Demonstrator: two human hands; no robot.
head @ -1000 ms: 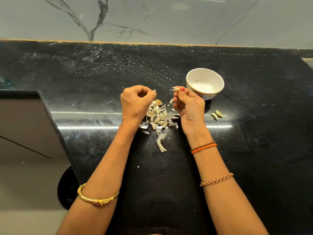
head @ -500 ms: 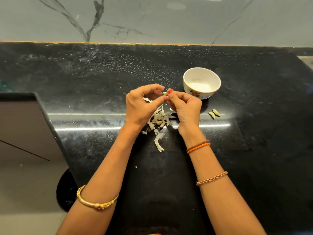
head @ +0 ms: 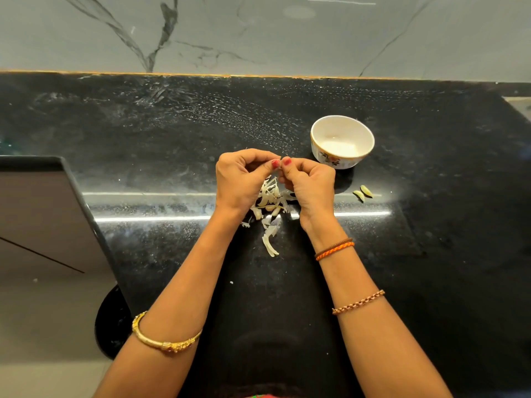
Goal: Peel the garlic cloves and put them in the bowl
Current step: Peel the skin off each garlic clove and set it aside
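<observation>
Since a second ago, when they were apart, the left hand (head: 240,179) and the right hand (head: 309,183) have been brought together above the pile of pale, papery garlic peels and cloves (head: 270,208), until their red-nailed thumbs are touching. Both hands are seen with fingers curled, and something small appears to be pinched between the thumbs and fingertips; the garlic clove itself is hidden by the fingers, so what is held cannot be told for certain. The pile is spread on the glossy black stone surface (head: 143,133), directly below the hands, with one long curled peel strip (head: 270,245) trailing off at 6 o'clock. The small white ceramic bowl with a floral band (head: 342,142) is stood at about 2 o'clock from the hands, near but not touching them; no cloves can be made out inside it. Two pale green peeled cloves (head: 362,193) are laid side by side on the surface at 3 o'clock from the right hand, just below the bowl.
</observation>
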